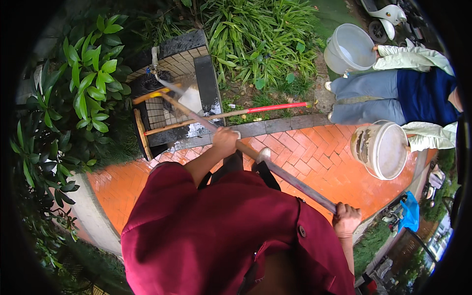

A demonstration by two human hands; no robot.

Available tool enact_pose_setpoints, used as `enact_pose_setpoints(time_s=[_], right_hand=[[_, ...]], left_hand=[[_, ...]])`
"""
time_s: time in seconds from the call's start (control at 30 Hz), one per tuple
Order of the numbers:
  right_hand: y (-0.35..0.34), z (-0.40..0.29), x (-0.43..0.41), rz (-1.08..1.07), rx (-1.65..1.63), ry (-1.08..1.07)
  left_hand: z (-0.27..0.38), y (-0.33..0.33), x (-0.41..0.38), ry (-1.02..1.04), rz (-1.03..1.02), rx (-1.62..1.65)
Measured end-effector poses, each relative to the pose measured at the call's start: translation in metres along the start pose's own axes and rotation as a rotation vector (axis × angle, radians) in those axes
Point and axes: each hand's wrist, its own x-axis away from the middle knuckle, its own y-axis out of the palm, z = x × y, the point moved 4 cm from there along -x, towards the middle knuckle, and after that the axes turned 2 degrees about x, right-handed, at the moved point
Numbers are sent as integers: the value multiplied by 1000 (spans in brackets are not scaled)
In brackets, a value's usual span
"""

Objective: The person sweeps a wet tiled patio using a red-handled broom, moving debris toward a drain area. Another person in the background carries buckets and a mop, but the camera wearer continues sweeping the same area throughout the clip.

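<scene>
My left hand (225, 141) grips the middle of a long wooden pole (295, 181), and my right hand (346, 219) grips its near end. The pole's far end meets a yellow and orange tool head (155, 94) over a tiled basin (191, 97). Water flows into the basin from a tap (155, 61) on its far side. A second wooden-handled tool with a red grip (276, 107) lies across the basin's near part, its wooden head (142, 133) at the left edge. Dark matter under the tap is unclear.
At right, a person (394, 88) holds a translucent bucket (343, 51) and a stained white bucket (376, 149). Leafy shrubs (92, 73) stand at left, and strappy plants (258, 40) grow behind a stone kerb (276, 126). Wet orange paving (309, 162) lies underfoot.
</scene>
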Motion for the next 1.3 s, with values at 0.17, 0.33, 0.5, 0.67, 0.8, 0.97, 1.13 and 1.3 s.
enact_pose_setpoints(time_s=[0.17,0.33,0.5,0.67,0.8,0.97,1.13,1.3], right_hand=[[-32,-2,-2,-97,-141,-90],[0,0,-7,-524,-379,74],[4,31,-21,-510,-597,13],[-18,85,0,-941,-743,420],[-20,70,-32,-639,-604,70],[12,25,-71,-360,-482,-192],[-11,60,-40,-308,-395,-68],[-35,100,-19,-257,-251,-88]], left_hand=[[17,52,-20,121,-260,54],[10,34,-4,100,-602,107],[5,-2,-29,171,-776,-25],[73,29,-62,380,-649,234],[51,32,-59,146,-544,211],[-15,-9,-30,-1,-589,59],[41,-10,-38,124,-624,155],[85,15,-76,166,-475,233]])
